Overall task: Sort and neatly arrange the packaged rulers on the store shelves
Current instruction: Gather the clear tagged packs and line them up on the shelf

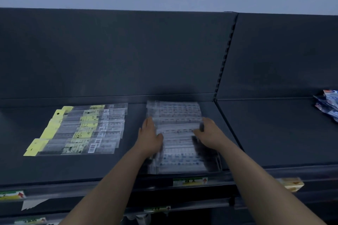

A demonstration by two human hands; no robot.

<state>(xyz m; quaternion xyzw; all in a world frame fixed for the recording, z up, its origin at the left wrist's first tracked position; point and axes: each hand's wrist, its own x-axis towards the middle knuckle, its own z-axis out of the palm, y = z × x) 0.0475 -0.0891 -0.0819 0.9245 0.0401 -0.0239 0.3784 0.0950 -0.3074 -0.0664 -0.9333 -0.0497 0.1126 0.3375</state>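
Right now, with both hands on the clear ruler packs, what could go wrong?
1. The clear ruler packs overlap loosely and look slippery; squeezing them between the left hand and right hand may skew the pile.
2. The nearest packs lie at the shelf's front edge and could slide off.
3. A leftward shove might disturb the yellow-tagged packs beside them.

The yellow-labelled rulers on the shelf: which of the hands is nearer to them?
Left. The left hand lies at the left edge of the clear-packaged stack, right of the yellow-labelled rulers; the right hand is at that stack's right edge, farther off.
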